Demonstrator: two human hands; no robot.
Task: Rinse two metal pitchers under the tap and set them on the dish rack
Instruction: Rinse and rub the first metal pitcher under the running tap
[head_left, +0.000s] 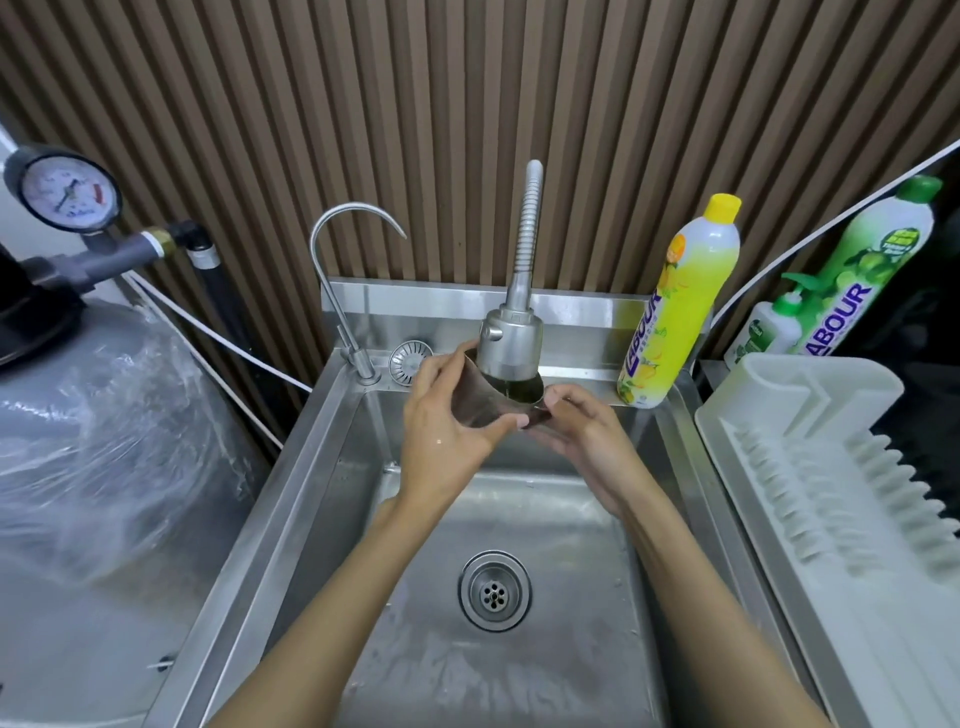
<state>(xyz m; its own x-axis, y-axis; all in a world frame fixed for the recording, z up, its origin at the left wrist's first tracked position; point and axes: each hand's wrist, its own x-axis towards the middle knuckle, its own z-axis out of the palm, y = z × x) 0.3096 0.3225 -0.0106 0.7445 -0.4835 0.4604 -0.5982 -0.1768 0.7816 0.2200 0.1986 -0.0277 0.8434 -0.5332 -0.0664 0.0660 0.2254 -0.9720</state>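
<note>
1. Gripping the pitcher (480, 408), the left hand (449, 436) curls its fingers round the side; the right hand (584, 449) pinches the edge
2. Pitcher sits tilted, just under the tap (511, 340)
3. Rack (810, 415) holds no pitcher: first rinse seemingly under way, both placings left

The shiny metal pitcher (480, 410) is tilted, its open mouth just under the tap (511, 345).
</note>
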